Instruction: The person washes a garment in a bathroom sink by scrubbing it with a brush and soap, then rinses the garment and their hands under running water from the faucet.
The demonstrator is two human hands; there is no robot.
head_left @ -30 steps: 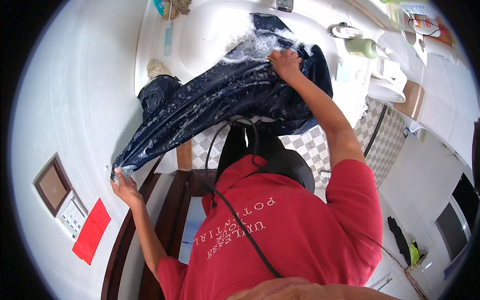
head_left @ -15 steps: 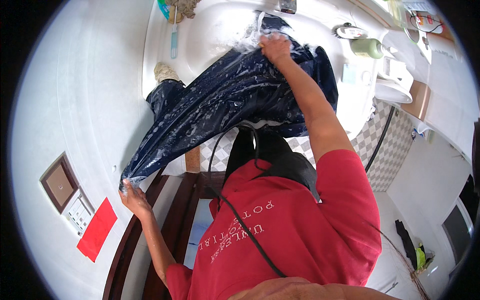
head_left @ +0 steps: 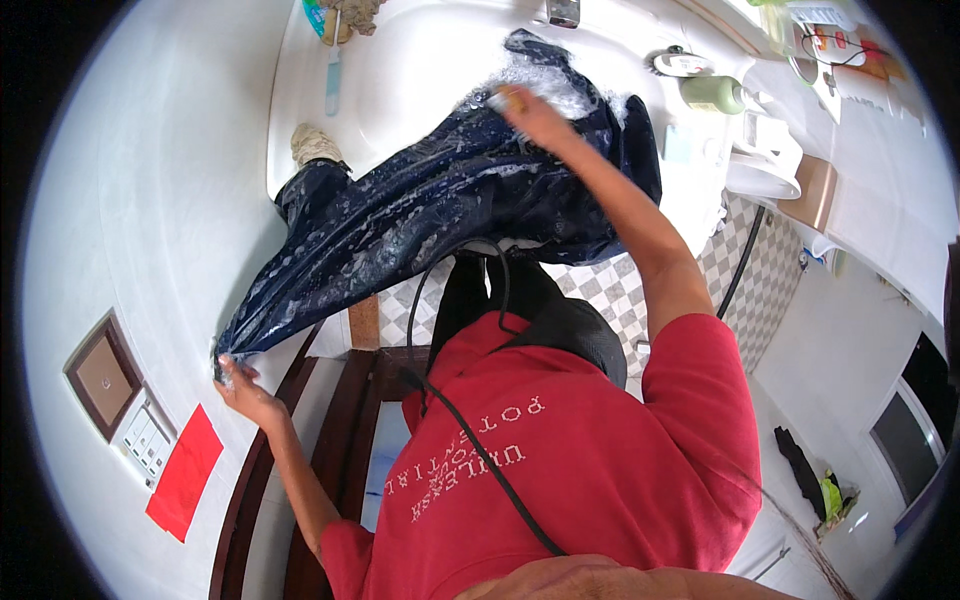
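A wet, dark navy garment (head_left: 400, 215) streaked with soap suds lies stretched across the white tub (head_left: 400, 70) and over its near rim. At the garment's far left end, my left hand (head_left: 245, 390) is closed on the bunched cloth and pulls it out toward the wall. My right hand (head_left: 535, 115) is over the garment's upper part, beside thick white foam (head_left: 560, 92). Its fingers are curled around a small yellowish-white thing, too blurred to name.
A beige cloth (head_left: 315, 145) lies on the tub's left side, below a blue-handled tool (head_left: 332, 85). On the right rim are a brush (head_left: 683, 63) and a green bottle (head_left: 712, 94). A white bucket (head_left: 760, 178) is farther right. A black cable (head_left: 490, 455) hangs before my shirt.
My right hand has moved left off the foam along the garment, baring more suds. My left hand keeps its grip on the cloth end. The whole view has shifted slightly.
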